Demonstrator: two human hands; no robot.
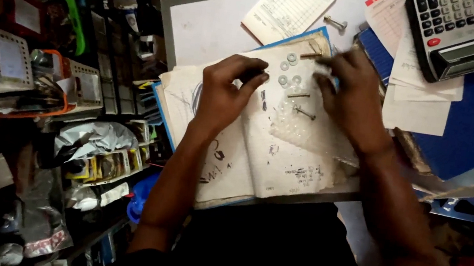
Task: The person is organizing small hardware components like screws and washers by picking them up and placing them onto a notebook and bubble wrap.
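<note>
Both forearms reach away from the camera over an open notebook with worn, scribbled pages. The left hand lies palm down on the left page, fingers curled and thumb and forefinger pinched together at the tip near the centre fold; whatever they pinch is too small to make out. The right hand hovers over the right page with fingers loosely bent and spread, tips pointing left toward a brass-coloured bolt; I cannot tell whether it touches the bolt or holds anything.

Between the hands, on the far part of the right page, lie several small washers, a short stud and a dark screw. A clear plastic bag under them blurs into the paper, its edges hard to trace.

Far off, a printed slip and another bolt rest on the white board. At far right a calculator sits on loose papers over a blue folder. On the left, dim shelves hold packaged hardware.
</note>
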